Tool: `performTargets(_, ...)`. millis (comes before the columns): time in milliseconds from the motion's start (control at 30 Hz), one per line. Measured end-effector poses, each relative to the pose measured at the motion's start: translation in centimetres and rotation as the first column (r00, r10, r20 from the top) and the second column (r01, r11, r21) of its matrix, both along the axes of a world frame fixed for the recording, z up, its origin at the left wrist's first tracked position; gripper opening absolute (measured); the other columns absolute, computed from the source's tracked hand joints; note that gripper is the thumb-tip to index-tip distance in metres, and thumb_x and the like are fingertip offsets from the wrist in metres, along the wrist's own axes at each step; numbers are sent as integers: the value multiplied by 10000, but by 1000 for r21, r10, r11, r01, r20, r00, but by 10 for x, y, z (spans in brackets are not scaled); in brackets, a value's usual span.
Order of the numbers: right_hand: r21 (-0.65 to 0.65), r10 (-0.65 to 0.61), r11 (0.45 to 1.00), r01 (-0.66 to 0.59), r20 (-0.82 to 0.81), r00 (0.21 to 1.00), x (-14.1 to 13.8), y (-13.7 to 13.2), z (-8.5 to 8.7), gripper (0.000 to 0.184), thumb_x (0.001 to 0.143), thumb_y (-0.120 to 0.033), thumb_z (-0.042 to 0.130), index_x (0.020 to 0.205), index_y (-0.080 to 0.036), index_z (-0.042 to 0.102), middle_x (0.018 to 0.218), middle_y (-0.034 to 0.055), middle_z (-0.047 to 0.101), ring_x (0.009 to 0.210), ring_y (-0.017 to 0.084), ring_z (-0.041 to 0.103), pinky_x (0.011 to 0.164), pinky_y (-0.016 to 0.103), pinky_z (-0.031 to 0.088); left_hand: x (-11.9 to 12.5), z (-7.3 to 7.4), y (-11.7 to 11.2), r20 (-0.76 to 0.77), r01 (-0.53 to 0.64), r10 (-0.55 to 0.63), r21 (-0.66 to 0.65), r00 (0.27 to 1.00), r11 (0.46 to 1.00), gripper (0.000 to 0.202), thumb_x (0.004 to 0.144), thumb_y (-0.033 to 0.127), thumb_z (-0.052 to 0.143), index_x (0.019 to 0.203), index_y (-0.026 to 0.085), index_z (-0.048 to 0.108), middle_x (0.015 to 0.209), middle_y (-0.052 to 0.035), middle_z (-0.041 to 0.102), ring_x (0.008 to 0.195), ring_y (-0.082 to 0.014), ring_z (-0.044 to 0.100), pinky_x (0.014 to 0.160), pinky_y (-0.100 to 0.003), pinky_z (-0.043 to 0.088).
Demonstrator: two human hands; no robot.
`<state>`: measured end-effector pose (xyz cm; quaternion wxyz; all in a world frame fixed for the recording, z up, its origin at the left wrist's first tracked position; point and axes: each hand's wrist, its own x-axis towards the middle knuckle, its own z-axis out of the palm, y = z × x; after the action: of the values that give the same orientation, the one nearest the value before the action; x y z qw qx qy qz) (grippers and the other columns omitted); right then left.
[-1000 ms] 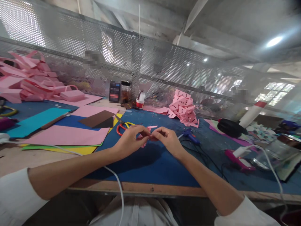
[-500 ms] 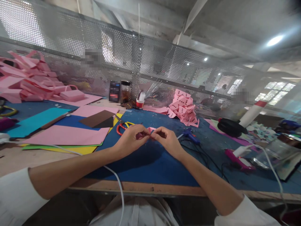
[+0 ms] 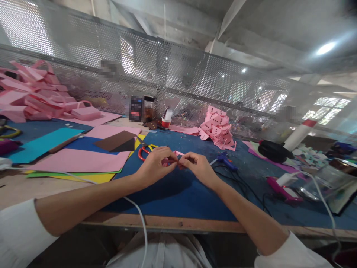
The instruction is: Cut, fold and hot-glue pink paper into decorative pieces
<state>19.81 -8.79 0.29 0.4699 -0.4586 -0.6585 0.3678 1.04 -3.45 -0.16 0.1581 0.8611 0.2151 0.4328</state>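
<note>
My left hand (image 3: 154,166) and my right hand (image 3: 196,166) meet over the blue mat (image 3: 181,193) at the middle of the bench. Both pinch one small folded piece of pink paper (image 3: 175,156) between thumbs and fingertips. Most of the paper is hidden by my fingers; only a pink edge shows between the hands. Red-handled scissors (image 3: 143,150) lie just behind my left hand. A blue glue gun (image 3: 226,160) lies behind my right hand.
A heap of pink cut pieces with dark dots (image 3: 217,128) sits at the back. Coloured paper sheets (image 3: 75,158) lie at left, pink paper bags (image 3: 33,96) at far left. A perforated metal screen (image 3: 167,78) closes the back. Cables, a black pouch (image 3: 273,150) and a glue bottle (image 3: 299,134) crowd the right.
The pink paper stuck out above my fingers a second ago; now it is folded smaller and tucked between them. The hands have stayed in place.
</note>
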Motion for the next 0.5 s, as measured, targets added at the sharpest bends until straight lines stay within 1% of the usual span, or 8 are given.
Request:
performTargets(133, -42, -5, 999, 5, -20, 1000, -2, -1, 2, 262, 825, -427, 668, 838, -165, 664, 781, 23, 692, 731, 154, 658, 748, 293, 527, 0, -4, 4, -13, -6, 8, 111, 1000, 994, 82, 793, 115, 611, 787, 194, 633, 722, 28, 646, 704, -128, 577, 979, -377, 392)
performTargets(200, -54, -8, 999, 7, -19, 1000, -2, -1, 3, 275, 823, -438, 668, 831, -163, 661, 770, 22, 690, 711, 152, 657, 728, 288, 530, 0, -6, 5, -23, -10, 14, 153, 1000, 988, 86, 798, 119, 604, 803, 201, 628, 745, 32, 660, 721, -128, 591, 1028, -398, 363)
performTargets(367, -90, 9, 996, -13, -35, 999, -3, -1, 2, 313, 814, -477, 667, 825, -164, 644, 748, 19, 687, 683, 152, 657, 704, 289, 535, -1, -7, 4, -49, -14, 24, 188, 998, 982, 91, 812, 132, 580, 819, 212, 623, 767, 32, 672, 751, -135, 600, 1051, -404, 349)
performTargets(433, -96, 23, 995, -26, -39, 999, -3, -1, 1, 311, 827, -477, 651, 835, -167, 631, 748, 20, 686, 681, 152, 659, 703, 292, 537, 0, -5, 3, -49, -13, 22, 165, 999, 986, 81, 804, 136, 587, 808, 208, 624, 756, 29, 669, 745, -137, 599, 1050, -406, 351)
performTargets(500, -63, 24, 998, -25, -22, 999, -4, -1, -1, 290, 864, -464, 608, 871, -175, 616, 761, 20, 683, 687, 152, 662, 699, 290, 537, 0, -3, 1, -34, -23, 27, 111, 999, 994, 64, 795, 145, 597, 785, 201, 626, 735, 20, 656, 739, -142, 594, 1005, -392, 389)
